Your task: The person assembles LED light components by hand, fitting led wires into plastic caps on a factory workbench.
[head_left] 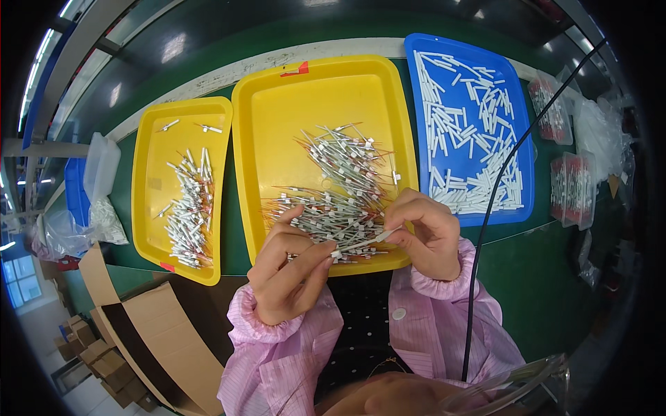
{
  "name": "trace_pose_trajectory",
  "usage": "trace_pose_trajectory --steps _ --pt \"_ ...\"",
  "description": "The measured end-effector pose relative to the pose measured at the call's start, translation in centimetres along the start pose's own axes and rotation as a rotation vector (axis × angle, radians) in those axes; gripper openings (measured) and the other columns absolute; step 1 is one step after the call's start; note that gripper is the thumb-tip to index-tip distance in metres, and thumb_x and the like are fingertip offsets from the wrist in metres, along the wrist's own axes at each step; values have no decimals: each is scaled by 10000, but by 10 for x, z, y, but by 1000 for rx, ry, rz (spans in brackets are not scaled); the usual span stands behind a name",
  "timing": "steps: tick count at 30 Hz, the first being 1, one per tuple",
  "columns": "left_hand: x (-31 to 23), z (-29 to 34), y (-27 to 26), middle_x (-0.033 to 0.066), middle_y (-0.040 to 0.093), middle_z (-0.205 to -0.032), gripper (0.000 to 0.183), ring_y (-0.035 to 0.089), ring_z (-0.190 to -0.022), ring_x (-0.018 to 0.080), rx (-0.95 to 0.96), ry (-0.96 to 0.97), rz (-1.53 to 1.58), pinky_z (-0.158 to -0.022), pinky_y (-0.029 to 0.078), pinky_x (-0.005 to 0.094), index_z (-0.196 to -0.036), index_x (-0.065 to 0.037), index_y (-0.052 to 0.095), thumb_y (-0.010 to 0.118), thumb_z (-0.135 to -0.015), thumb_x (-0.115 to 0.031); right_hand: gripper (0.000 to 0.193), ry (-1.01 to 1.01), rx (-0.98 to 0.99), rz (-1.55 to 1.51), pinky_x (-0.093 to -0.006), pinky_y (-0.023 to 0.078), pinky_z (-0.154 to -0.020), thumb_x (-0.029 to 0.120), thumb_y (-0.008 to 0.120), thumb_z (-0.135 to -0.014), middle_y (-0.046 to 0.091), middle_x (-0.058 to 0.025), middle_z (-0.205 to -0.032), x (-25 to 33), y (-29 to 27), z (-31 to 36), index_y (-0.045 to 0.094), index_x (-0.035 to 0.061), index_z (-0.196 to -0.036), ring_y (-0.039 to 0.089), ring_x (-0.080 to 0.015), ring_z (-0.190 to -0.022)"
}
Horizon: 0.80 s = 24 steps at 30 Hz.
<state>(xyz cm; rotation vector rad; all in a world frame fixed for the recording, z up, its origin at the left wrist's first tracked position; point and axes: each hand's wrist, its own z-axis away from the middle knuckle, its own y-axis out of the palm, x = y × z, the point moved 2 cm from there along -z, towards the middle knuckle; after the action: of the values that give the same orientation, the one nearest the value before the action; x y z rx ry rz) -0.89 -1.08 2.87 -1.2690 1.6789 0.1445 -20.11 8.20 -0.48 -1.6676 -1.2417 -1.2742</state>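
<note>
Over the near edge of the large yellow tray (277, 111), my two hands hold a slim pale wired part (359, 244) between them. My left hand (288, 267) pinches its left end, next to a small white connector (336, 255). At the other end, the thumb and fingers of my right hand (424, 229) are closed on a short white tube (386, 236). Whether the tube sits around the part or against it, I cannot tell. Beneath my hands lies a pile of similar parts (340, 163) with white connectors and thin reddish wires.
On the right, a blue tray (530, 159) holds many loose white tubes (447, 125). To the left, a smaller yellow tray (152, 139) contains white-tubed parts (187, 225). Clear plastic boxes (574, 187) stand far right. A black cable (494, 204) crosses the view; an opened carton (170, 333) is lower left.
</note>
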Motion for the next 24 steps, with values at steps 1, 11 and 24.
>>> trace_pose_trajectory --steps 1,11,24 --pt "0 0 -1 81 577 -751 227 584 -701 205 -1 0 -1 -972 469 509 -927 20 719 715 -712 94 146 -34 6 46 -254 413 -575 -49 718 -775 623 -98 -887 3 0 -1 642 -6 -892 554 -155 -681" --pt "3 9 14 76 591 -743 137 581 -721 200 6 241 -51 -891 520 511 -830 26 687 718 -723 106 129 -320 203 334 -283 429 -584 8 721 -789 634 -84 -843 15 7 -7 678 9 -910 592 -201 -692" --pt "117 -20 -91 146 591 -714 80 604 -737 318 -228 -648 -1453 -677 475 430 -781 -26 645 664 -756 -100 283 320 -269 1382 -419 500 -668 82 665 -847 584 -190 -931 -15 -59 -9 591 -11 -1104 626 -363 -788"
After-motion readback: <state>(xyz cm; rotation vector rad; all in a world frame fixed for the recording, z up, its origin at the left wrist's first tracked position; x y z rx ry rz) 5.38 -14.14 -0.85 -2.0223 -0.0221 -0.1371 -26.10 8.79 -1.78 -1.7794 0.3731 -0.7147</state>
